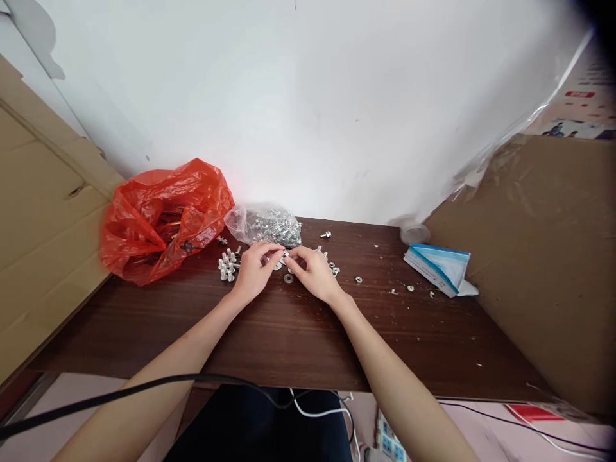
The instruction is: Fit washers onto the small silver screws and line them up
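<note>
Over the dark brown table, my left hand [256, 269] and my right hand [314, 273] meet at the fingertips around a small shiny metal piece [285, 254], too small to make out fully. Both hands have thumb and fingers pinched together. Just below them lies a flat washer [288, 278]. Left of my left hand stands a cluster of silver bolts [227, 264]. Behind the hands rests a clear plastic bag [269, 226] full of small metal hardware. Nuts and washers [335, 271] lie beside my right hand, and a single nut [359, 280] sits farther right.
A red plastic bag [168, 218] stands at the left by a cardboard panel [48, 224]. At the right are a blue and white packet [440, 266], a clear cup [414, 231] and another cardboard panel [543, 256]. A black cable [158, 380] crosses near the table's front edge.
</note>
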